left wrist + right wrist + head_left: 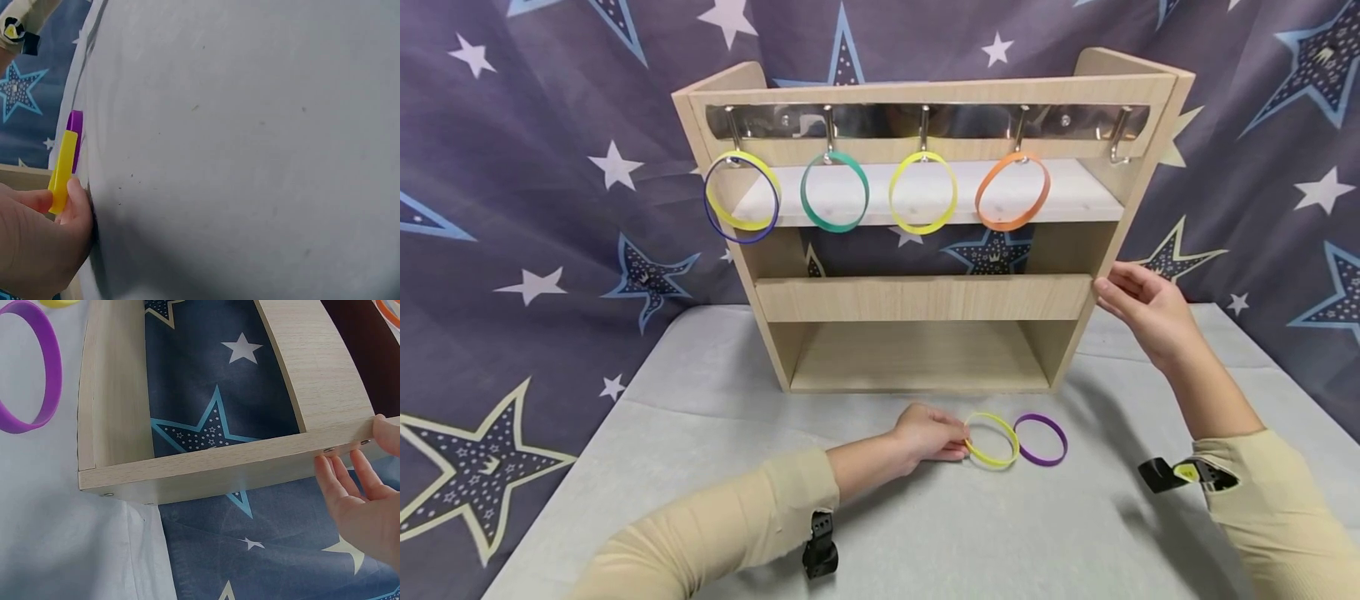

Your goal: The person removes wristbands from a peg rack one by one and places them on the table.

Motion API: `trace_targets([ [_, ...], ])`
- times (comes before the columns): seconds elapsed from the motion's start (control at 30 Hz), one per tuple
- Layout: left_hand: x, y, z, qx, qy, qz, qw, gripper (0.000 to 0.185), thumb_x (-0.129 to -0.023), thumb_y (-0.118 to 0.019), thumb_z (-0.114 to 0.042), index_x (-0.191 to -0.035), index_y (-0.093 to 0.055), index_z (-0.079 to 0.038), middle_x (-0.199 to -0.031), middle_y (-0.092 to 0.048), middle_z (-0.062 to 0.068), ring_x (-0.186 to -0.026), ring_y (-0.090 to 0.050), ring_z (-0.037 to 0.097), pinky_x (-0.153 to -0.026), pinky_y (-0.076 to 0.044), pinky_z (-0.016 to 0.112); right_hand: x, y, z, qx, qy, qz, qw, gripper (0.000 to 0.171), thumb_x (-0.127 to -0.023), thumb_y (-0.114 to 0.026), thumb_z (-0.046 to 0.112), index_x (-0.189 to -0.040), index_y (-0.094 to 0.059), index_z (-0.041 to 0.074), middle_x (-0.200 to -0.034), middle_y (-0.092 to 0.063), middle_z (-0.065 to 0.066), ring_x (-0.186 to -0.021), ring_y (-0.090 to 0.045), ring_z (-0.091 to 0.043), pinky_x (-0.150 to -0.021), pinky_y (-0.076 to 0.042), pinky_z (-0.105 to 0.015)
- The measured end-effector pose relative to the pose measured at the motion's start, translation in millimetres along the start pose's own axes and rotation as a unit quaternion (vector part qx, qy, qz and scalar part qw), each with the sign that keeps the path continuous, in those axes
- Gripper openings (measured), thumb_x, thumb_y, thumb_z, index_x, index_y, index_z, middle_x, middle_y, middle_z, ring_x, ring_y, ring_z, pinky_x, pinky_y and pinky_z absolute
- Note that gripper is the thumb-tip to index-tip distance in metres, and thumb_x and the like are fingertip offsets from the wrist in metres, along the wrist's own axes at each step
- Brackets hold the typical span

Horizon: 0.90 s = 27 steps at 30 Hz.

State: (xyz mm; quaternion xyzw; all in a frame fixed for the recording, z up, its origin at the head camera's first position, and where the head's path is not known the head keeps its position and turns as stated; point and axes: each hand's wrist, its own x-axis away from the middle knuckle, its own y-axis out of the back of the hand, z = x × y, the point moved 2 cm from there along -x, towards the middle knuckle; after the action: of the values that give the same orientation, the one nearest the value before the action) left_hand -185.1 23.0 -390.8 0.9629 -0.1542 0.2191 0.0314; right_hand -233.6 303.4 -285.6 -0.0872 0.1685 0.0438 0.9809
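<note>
Rightmost hook [1118, 142] bare w/ open air in front; wooden rack [925, 298] blocks table behind, cloth [925, 533] open.

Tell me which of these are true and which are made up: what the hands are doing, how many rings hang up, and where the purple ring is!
1. The left hand pinches the yellow ring on the table. True.
2. The right hand holds the purple ring. False: it touches the side of the wooden rack, and the purple ring lies on the table beside the yellow one.
3. All five hooks carry a ring. False: the hook at the far right is bare.
4. An orange ring hangs on the rack. True.
5. The green ring lies on the table. False: it hangs from the second hook from the left.
</note>
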Motion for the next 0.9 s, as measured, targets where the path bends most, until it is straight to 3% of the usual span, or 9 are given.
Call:
trace_targets([
  [0.53, 0.4, -1.0, 1.6, -0.023, 0.002, -0.026, 0.9994, 0.013, -0.086, -0.065, 0.003, -0.097, -0.066, 0.009, -0.066, -0.065, 0.005, -0.053, -0.06, 0.004, -0.057, -0.059, 0.015, 2, 1, -2, 0.007, -0.003, -0.002, 1.0, 0.027, -0.092, -0.056, -0.005, -0.105, -0.066, 0.016, -0.095, -0.067, 0.007, -0.088, -0.065, 0.0, -0.079, -0.057, -0.011],
  [0.9, 4.9, 6.1, -9.6, -0.081, 0.007, -0.015, 0.9966, 0.016, -0.087, -0.066, 0.0, -0.1, -0.069, 0.008, -0.09, -0.073, 0.022, -0.056, -0.061, 0.006, -0.065, -0.062, 0.022, 1, -1, 0, 0.005, 0.001, 0.001, 1.0, 0.026, -0.092, -0.056, -0.005, -0.105, -0.066, 0.016, -0.094, -0.067, 0.007, -0.088, -0.065, -0.001, -0.079, -0.057, -0.011],
])
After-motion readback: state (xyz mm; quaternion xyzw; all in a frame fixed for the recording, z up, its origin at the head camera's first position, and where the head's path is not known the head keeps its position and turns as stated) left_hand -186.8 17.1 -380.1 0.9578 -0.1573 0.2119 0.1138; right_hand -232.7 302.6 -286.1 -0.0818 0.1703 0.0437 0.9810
